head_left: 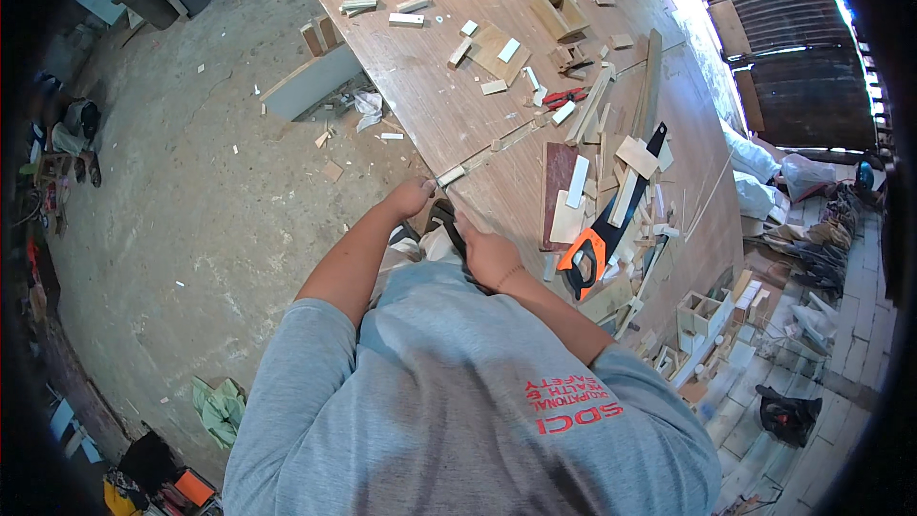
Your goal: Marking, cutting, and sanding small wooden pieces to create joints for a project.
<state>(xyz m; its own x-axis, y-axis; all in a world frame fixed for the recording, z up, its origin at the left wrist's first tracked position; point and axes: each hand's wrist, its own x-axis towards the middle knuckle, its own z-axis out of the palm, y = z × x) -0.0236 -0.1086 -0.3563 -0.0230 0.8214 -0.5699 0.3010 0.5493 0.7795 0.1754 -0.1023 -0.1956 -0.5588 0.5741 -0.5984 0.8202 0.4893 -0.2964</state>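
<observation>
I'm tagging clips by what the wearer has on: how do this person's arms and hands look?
Loose, short grey sleeves reach roughly to the elbows, part of a grey shirt with red lettering. The left hand and right hand are gloveless. A thin dotted band, probably a bracelet, crosses the right wrist; none shows on the left.

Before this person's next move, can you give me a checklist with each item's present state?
1. Left hand near the small pale wood block: ok, fingers at its near end; firm hold, cannot tell.
2. Block supported by the table: ok, at the edge near the corner.
3. Right hand secure on the dark object: cannot tell; the grip is partly hidden.
4. Saw apart from both hands: ok, lying to the right.
5. Saw free of scraps: not ok, a wood piece overlaps its blade.
</observation>
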